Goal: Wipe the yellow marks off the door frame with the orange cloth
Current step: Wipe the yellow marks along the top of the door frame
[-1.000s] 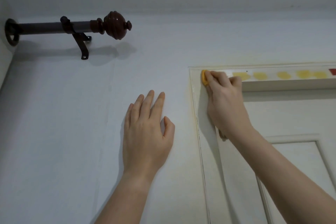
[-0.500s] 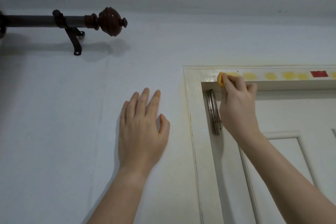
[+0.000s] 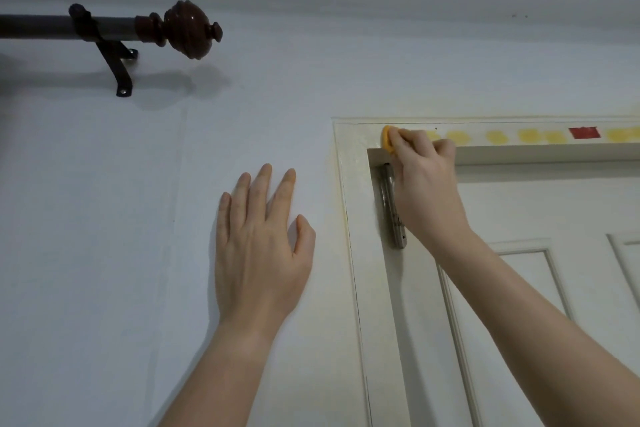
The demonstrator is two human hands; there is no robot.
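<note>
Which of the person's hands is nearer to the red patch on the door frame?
The right hand: it presses the orange cloth on the frame, left of the red patch. The left hand lies flat on the wall, farther left and lower.

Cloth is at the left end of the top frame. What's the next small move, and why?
Probably slide the right hand and orange cloth rightward along the door frame, pressing on. The yellow marks sit in a row just right of the cloth, unwiped, running toward the red patch.

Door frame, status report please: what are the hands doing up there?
Right hand shut on orange cloth, pressed on door frame top-left. Left hand flat on wall. Yellow marks remain rightward. Nothing in the way.
</note>
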